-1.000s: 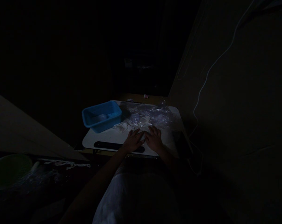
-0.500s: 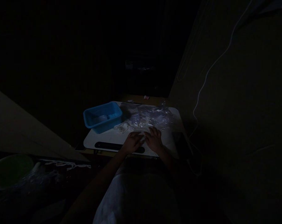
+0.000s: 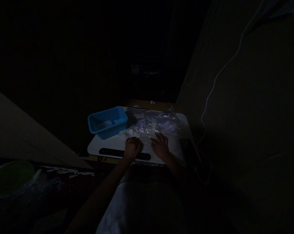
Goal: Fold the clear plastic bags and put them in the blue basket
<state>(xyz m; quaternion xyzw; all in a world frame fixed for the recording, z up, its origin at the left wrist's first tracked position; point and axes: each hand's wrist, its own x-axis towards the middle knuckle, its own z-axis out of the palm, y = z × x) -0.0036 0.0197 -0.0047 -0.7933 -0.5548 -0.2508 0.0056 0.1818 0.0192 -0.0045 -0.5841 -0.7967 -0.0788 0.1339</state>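
Observation:
In dim light, my left hand [image 3: 132, 149] rests over the front of a small white table [image 3: 108, 143]. Its fingers are curled; whatever they hold, if anything, is hidden. Just beyond it lies a crumpled white piece [image 3: 129, 133] with a thin string or loop, too dark to name. My right hand [image 3: 160, 146] lies palm down on the tabletop with its fingers apart. Between the hands is a faint clear film [image 3: 145, 139]. Past my right fingertips spreads a heap of clear plastic wrapping [image 3: 165, 122].
A blue plastic basin [image 3: 109, 130] with pale items inside stands at the table's left. A black slot [image 3: 112, 152] runs along the front edge. A dark flat object [image 3: 189, 149] lies at the right. A white cable [image 3: 215, 78] hangs along the right wall. A green basin [image 3: 11, 178] sits lower left.
My left hand has moved a little left, away from my right hand, and its fingers have curled in. My right hand has stayed almost in place.

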